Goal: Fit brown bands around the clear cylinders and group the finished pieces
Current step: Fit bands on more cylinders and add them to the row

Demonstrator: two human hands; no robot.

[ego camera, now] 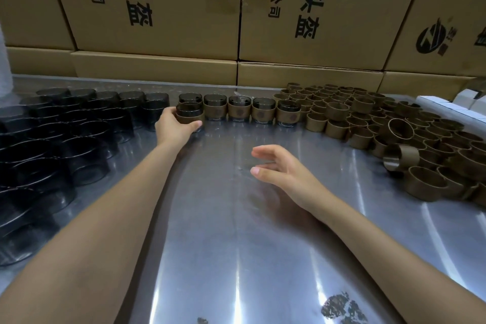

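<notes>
Left of the banded row (252, 113), our left hand (175, 126) grips a banded cylinder (189, 114), its base hidden; our right hand (284, 168) hovers nearer us, spread, empty.

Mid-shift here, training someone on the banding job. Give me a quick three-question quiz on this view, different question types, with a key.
1. True or false: the left hand grips a banded cylinder at the left end of the finished row.
2. Multiple choice: where does the pile of loose brown bands lie? A) right side of the metal table B) left side C) on the cardboard boxes
3. Fill in: the right hand holds ____.

Key: 1 true; 2 A; 3 nothing. It hovers over the table with fingers relaxed. The unbanded dark clear cylinders fill the left side.
</notes>
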